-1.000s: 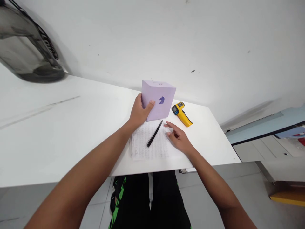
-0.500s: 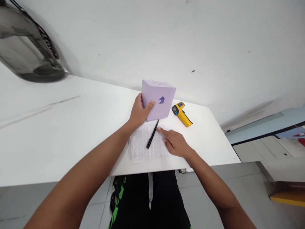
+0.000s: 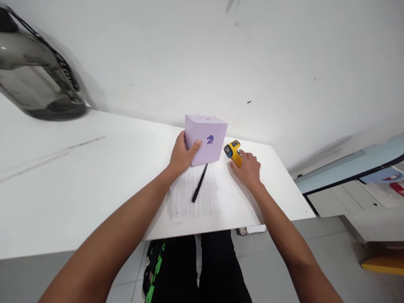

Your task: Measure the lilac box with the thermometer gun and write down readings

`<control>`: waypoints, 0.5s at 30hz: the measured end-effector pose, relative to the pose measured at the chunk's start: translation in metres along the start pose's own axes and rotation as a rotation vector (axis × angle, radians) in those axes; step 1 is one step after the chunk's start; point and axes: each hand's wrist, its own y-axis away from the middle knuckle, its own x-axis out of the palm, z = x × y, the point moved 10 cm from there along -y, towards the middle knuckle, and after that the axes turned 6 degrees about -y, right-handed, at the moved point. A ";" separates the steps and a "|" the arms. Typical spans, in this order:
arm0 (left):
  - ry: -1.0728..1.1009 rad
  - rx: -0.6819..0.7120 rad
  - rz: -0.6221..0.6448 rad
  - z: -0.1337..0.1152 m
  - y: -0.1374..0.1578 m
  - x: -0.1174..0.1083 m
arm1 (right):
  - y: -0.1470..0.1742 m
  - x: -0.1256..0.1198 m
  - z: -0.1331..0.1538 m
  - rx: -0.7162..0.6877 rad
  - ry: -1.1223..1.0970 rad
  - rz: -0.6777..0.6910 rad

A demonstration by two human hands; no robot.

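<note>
My left hand (image 3: pixel 183 155) grips the left side of a lilac box (image 3: pixel 205 146), thumb across its front face beside a dark horse-head logo. The box stands near the wall at the back of the white table (image 3: pixel 126 164). To its right lies a yellow and black infrared thermometer (image 3: pixel 232 152) with a small screen. My right hand (image 3: pixel 248 169) is closed around the thermometer's handle, hiding the lower part of it. A black pen (image 3: pixel 199 183) lies slanted on a printed sheet of paper (image 3: pixel 186 206), its tip close to the box's bottom edge.
At the back left stands a large grey see-through bottle (image 3: pixel 38 80) with a black strap. The white wall (image 3: pixel 158 59) rises right behind the table. Past the table's right end is a light blue surface (image 3: pixel 341 168) above white drawers.
My right hand has left the pen's side, moved right and taken hold of the thermometer's handle. My left hand stays on the box. The whole view has shifted slightly.
</note>
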 end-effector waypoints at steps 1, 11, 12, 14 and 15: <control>-0.002 -0.006 -0.006 0.001 0.000 -0.001 | -0.010 0.004 -0.005 0.069 0.052 0.067; 0.008 -0.014 -0.003 0.006 -0.001 -0.003 | -0.040 0.024 -0.017 0.324 -0.751 -0.024; 0.008 -0.013 -0.004 0.007 -0.001 -0.004 | -0.037 0.022 -0.013 0.316 -0.927 -0.087; 0.014 -0.007 0.000 0.007 -0.001 -0.003 | -0.027 0.016 0.006 0.225 -1.245 -0.174; 0.023 -0.003 0.002 0.006 -0.001 -0.002 | -0.020 0.012 0.019 0.158 -1.346 -0.190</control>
